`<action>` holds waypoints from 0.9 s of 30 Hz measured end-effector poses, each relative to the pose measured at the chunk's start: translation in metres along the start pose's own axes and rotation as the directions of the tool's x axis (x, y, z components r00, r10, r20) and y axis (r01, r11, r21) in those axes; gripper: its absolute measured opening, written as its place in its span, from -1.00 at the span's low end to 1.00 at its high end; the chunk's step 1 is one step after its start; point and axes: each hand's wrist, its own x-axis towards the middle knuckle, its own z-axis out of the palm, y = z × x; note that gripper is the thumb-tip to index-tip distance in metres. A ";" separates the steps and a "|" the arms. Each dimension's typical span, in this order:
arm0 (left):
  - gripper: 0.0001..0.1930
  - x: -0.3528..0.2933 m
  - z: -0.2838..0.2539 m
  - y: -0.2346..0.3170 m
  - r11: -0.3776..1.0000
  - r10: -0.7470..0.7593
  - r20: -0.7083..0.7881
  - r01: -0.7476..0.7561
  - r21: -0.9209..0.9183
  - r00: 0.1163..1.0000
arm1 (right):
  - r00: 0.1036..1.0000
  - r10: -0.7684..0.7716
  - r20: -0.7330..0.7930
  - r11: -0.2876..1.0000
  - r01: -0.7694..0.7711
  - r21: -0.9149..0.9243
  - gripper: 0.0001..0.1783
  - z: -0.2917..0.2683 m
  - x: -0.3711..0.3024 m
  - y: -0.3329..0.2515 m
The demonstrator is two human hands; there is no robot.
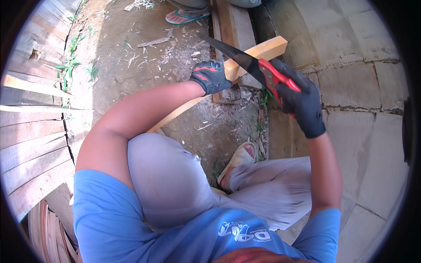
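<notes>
My right hand [302,98], in a black glove, is wrapped around the red handle of a hand saw [243,58]. The dark blade slants up and to the left, crossing over a pale yellow wooden beam [268,48]. Whether its teeth touch the wood I cannot tell. Left of the blade, my left hand [210,77], in a black glove with red marks, is closed on the beam, its fingertips partly hidden. From there the beam runs down left beneath my forearm toward my knee. Its upper part lies across a thick timber [239,26] on the ground.
At the top, another person's foot in a green sandal [186,17] is beside the timber. A concrete block wall [351,83] rises on the right. Wooden slats [35,144] line the left. Wood shavings and a flat offcut [154,42] lie on the dirt.
</notes>
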 end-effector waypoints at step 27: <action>-0.13 -0.008 -0.015 0.019 0.938 -0.295 0.075 0.274 0.211 0.953 | 0.963 -0.059 -0.264 0.906 0.163 0.391 -0.38 0.060 0.029 0.027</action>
